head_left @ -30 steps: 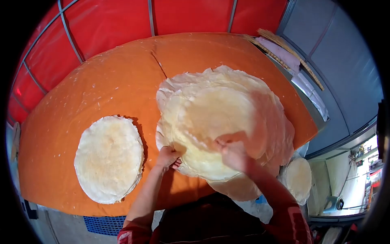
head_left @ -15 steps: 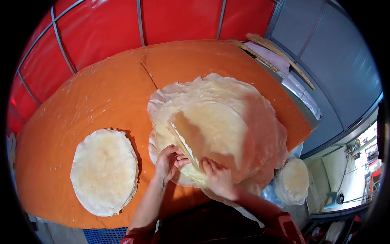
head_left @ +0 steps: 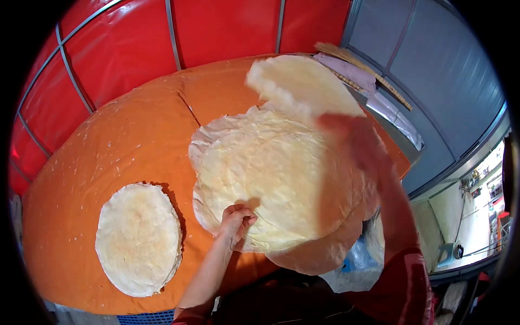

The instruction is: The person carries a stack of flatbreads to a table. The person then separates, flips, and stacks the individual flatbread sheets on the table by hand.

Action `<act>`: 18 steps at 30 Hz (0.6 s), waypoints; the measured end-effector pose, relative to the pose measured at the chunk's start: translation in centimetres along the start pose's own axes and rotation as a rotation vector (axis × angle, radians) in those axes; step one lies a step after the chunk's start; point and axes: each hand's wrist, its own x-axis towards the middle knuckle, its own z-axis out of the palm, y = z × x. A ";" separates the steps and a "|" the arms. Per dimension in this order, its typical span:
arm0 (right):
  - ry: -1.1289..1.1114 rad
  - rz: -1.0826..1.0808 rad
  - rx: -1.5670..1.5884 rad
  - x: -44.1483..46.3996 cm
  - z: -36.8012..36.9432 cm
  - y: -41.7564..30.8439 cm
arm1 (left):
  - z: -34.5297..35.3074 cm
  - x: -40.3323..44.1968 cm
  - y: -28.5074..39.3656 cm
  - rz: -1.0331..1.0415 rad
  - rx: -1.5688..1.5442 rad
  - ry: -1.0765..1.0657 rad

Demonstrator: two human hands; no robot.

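Observation:
A broad pile of thin, pale round sheets lies on the orange cloth, its ragged edges overlapping. Near its lower left edge my left hand is closed, fingertips pinched at the sheets' surface; what is between them is too small to make out. My right hand, blurred by motion, reaches over the pile's upper right and grips a round sheet that extends beyond the pile's far edge. To the left sits a smaller, neat stack of round sheets.
The orange cloth covers a curved table before a red wall. Straw whisks and a silvery packet lie at the far right edge. A blue crate shows below the table.
My right hand has moved from near my left hand to the far right, carrying a sheet away. The folded-up edge between my hands is gone. The view has shifted slightly.

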 end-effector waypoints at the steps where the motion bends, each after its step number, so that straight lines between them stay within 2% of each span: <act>1: -0.006 0.043 0.182 -1.6 2.1 0.0 | 0.4 -0.1 -0.1 -0.008 0.072 0.054; 2: -0.074 0.168 0.383 -3.8 4.6 0.0 | 0.6 0.0 -0.6 -0.015 0.074 0.055; 3: -0.086 0.136 0.074 -5.5 7.9 -0.8 | 0.7 0.1 -1.3 0.092 0.199 0.092; 4: -0.037 -0.016 0.374 -7.8 11.5 0.3 | 0.8 0.0 -2.0 0.198 0.323 0.129; 6: -0.134 -0.089 0.273 -12.3 15.4 1.5 | 1.2 -0.9 -2.9 0.131 0.209 0.083; 8: -0.239 0.014 -0.046 -12.4 14.3 0.1 | 1.4 -1.5 -3.6 0.067 0.096 0.046; 9: -0.246 0.014 -0.035 -12.7 14.3 -0.3 | 1.4 -1.8 -4.0 0.011 0.027 -0.008; 11: -0.081 0.130 -0.049 -13.1 14.4 -1.3 | 1.4 -2.3 -4.1 -0.159 -0.075 -0.117; 12: -0.075 0.134 -0.048 -13.4 14.2 -2.2 | 1.6 -2.4 -3.8 -0.157 -0.068 -0.118; 14: -0.269 0.004 -0.381 -14.9 13.9 -4.1 | 2.3 -2.9 -3.6 -0.201 -0.217 -0.121; 15: -0.283 0.098 -0.267 -15.7 14.2 -4.3 | 2.7 -3.1 -3.5 -0.198 -0.218 -0.116; 16: -0.283 0.093 -0.260 -16.3 14.5 -4.4 | 2.9 -3.4 -3.2 -0.219 -0.242 -0.120; 18: -0.120 0.088 -0.201 -16.7 14.4 -4.9 | 3.5 -3.8 -3.3 -0.235 -0.269 -0.120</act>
